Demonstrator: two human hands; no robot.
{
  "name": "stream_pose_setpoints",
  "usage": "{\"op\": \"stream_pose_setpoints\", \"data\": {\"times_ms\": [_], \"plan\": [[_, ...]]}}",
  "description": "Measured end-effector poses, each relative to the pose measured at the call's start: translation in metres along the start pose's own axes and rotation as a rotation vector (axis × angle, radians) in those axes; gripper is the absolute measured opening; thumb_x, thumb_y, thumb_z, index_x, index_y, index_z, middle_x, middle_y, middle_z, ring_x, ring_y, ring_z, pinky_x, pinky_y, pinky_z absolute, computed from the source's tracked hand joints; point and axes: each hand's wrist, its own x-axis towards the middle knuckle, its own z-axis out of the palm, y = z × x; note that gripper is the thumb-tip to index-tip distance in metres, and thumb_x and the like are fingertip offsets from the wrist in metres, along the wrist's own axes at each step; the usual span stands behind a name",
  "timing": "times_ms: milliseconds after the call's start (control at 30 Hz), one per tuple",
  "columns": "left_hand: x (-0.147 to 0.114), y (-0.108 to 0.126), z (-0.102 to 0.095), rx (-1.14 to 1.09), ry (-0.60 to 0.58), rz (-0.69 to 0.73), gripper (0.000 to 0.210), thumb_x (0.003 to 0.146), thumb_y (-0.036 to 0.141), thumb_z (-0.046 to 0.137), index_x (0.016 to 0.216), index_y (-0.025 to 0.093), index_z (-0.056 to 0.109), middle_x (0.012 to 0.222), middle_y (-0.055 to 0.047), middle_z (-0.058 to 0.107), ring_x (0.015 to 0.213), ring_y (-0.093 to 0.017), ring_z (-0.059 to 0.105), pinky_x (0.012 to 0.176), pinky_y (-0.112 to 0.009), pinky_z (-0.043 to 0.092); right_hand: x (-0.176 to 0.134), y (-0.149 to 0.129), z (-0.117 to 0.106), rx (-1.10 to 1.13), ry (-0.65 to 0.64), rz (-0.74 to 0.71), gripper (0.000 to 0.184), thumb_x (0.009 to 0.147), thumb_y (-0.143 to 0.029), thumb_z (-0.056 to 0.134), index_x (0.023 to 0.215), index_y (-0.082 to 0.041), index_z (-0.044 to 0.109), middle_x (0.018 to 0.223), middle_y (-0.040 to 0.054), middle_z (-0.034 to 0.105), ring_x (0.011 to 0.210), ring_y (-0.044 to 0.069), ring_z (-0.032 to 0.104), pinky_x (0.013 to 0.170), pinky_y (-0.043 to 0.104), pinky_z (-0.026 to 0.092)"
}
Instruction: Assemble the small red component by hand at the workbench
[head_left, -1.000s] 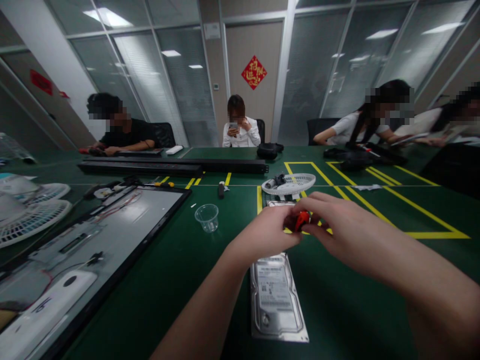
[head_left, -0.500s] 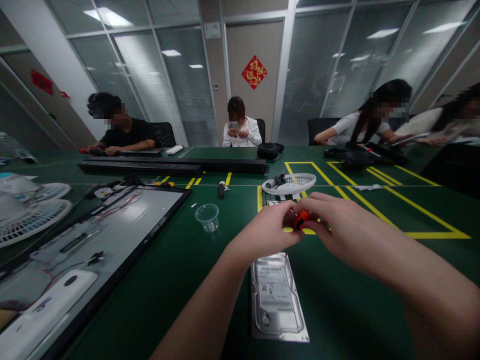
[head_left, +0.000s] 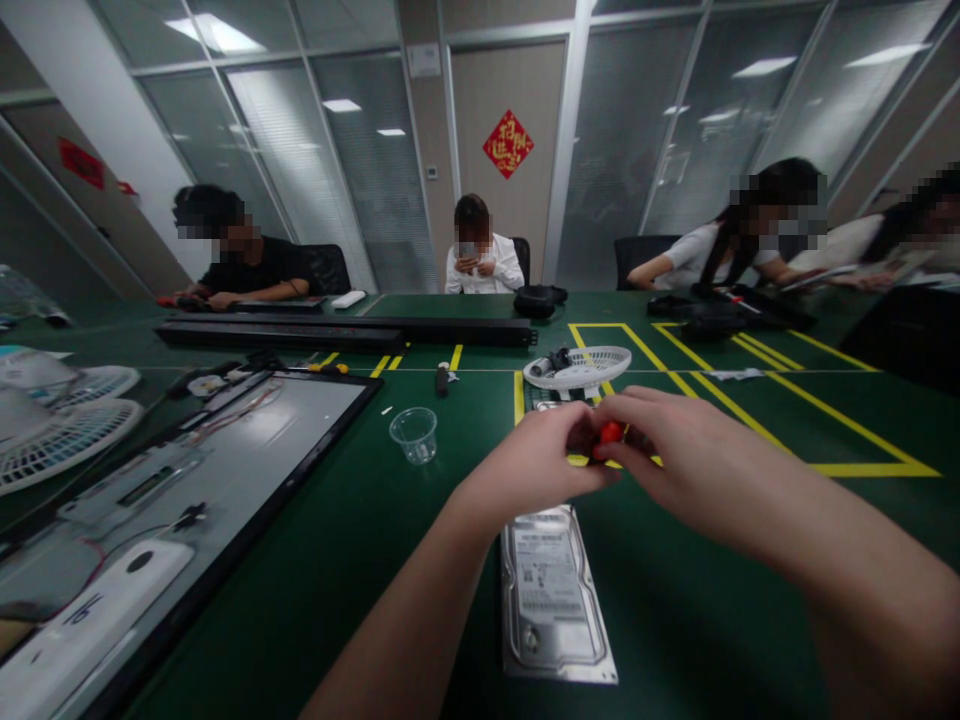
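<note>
foremost, one silver hard drive (head_left: 555, 600), label side up, flat on the green desk (head_left: 352, 520). to its left, one large opened panel (head_left: 262, 450) bearing one white casing (head_left: 97, 620). just beyond the drive, raised: one left hand (head_left: 536, 455), fingers curled, tips hidden, grip cannot be told; one right hand (head_left: 667, 435), fingers closed on one small red object (head_left: 612, 432), held between both hands. farther, one clear plastic cup (head_left: 415, 440), upright; one white slotted grille (head_left: 600, 372) with dark parts on it. lastly, long black bars (head_left: 337, 335) and, behind, four seated people (head_left: 502, 265).
</note>
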Motion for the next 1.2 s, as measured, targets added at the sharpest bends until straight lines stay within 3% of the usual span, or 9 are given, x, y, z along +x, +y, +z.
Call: {"op": "stream_pose_setpoints", "data": {"times_ms": [67, 133, 367, 500, 600, 667, 800, 1033, 1200], "plan": [[0.0003, -0.0013, 0.0005, 0.018, -0.015, -0.008, 0.028, 0.082, 0.020, 0.083, 0.107, 0.015, 0.072, 0.107, -0.009, 0.080, 0.096, -0.023, 0.074, 0.081, -0.032, 0.055, -0.0003, 0.0007, 0.0006, -0.023, -0.007, 0.053, 0.006, 0.097, -0.025, 0.071, 0.100, -0.022, 0.076, 0.091, 0.0077, 0.076, 0.081, 0.026, 0.071, 0.065, 0.035, 0.046], [0.0004, -0.0020, 0.0009, 0.047, -0.023, -0.007, 0.021, 0.084, 0.021, 0.080, 0.102, 0.015, 0.072, 0.101, -0.008, 0.079, 0.090, -0.022, 0.073, 0.077, -0.031, 0.054, -0.0016, 0.0009, 0.0007, -0.030, -0.012, 0.081, 0.009, 0.097, -0.031, 0.074, 0.099, -0.023, 0.076, 0.089, 0.0071, 0.076, 0.080, 0.027, 0.070, 0.063, 0.035, 0.044], [-0.0003, -0.0010, 0.0010, 0.000, 0.018, 0.009, 0.025, 0.084, 0.012, 0.074, 0.109, 0.015, 0.073, 0.110, -0.009, 0.081, 0.099, -0.023, 0.076, 0.088, -0.034, 0.058, -0.0022, -0.0028, -0.0026, 0.057, -0.016, -0.042, 0.032, 0.094, -0.003, 0.059, 0.111, -0.024, 0.077, 0.111, 0.0077, 0.076, 0.094, 0.024, 0.073, 0.080, 0.036, 0.051], [0.0003, -0.0047, 0.0016, -0.006, -0.004, -0.006, 0.027, 0.082, 0.019, 0.083, 0.106, 0.016, 0.071, 0.107, -0.009, 0.080, 0.097, -0.023, 0.074, 0.083, -0.033, 0.058, -0.0008, -0.0008, -0.0007, -0.002, 0.009, 0.023, 0.009, 0.098, -0.022, 0.068, 0.098, -0.022, 0.077, 0.091, 0.0079, 0.075, 0.079, 0.025, 0.070, 0.065, 0.034, 0.045], [0.0009, -0.0056, 0.0013, 0.007, -0.036, -0.017, 0.022, 0.083, 0.020, 0.082, 0.102, 0.015, 0.071, 0.101, -0.008, 0.079, 0.092, -0.023, 0.074, 0.079, -0.032, 0.057, -0.0021, 0.0008, 0.0004, -0.009, 0.017, 0.072, 0.010, 0.097, -0.033, 0.073, 0.093, -0.024, 0.076, 0.084, 0.0062, 0.074, 0.075, 0.026, 0.068, 0.061, 0.034, 0.042], [0.0011, -0.0049, 0.0010, 0.000, -0.045, -0.001, 0.022, 0.086, 0.017, 0.077, 0.108, 0.015, 0.073, 0.104, -0.009, 0.080, 0.095, -0.023, 0.075, 0.083, -0.033, 0.058, -0.0030, 0.0005, -0.0001, 0.025, 0.015, 0.032, 0.008, 0.096, -0.026, 0.073, 0.102, -0.025, 0.077, 0.095, 0.0064, 0.076, 0.083, 0.026, 0.071, 0.068, 0.035, 0.048], [0.0013, -0.0042, 0.0012, -0.002, -0.005, 0.011, 0.027, 0.087, 0.013, 0.074, 0.115, 0.015, 0.074, 0.113, -0.010, 0.082, 0.105, -0.024, 0.077, 0.094, -0.036, 0.060, -0.0017, -0.0015, -0.0019, 0.048, 0.004, -0.044, 0.031, 0.094, -0.004, 0.060, 0.111, -0.023, 0.078, 0.110, 0.0087, 0.076, 0.092, 0.024, 0.073, 0.081, 0.036, 0.052], [0.0006, -0.0065, 0.0011, 0.020, -0.042, 0.001, 0.020, 0.085, 0.020, 0.079, 0.102, 0.015, 0.071, 0.103, -0.009, 0.080, 0.095, -0.023, 0.075, 0.082, -0.033, 0.057, -0.0017, -0.0001, -0.0018, -0.029, -0.001, 0.060, 0.010, 0.097, -0.030, 0.074, 0.099, -0.022, 0.079, 0.086, 0.0074, 0.076, 0.074, 0.026, 0.069, 0.062, 0.035, 0.044], [-0.0001, -0.0056, -0.0003, 0.048, -0.027, 0.033, 0.028, 0.083, 0.012, 0.071, 0.111, 0.015, 0.072, 0.111, -0.009, 0.080, 0.099, -0.023, 0.075, 0.087, -0.034, 0.057, -0.0036, -0.0016, -0.0026, 0.015, -0.008, -0.032, 0.025, 0.093, -0.008, 0.065, 0.108, -0.023, 0.077, 0.108, 0.0082, 0.077, 0.092, 0.025, 0.072, 0.078, 0.036, 0.052]]}}
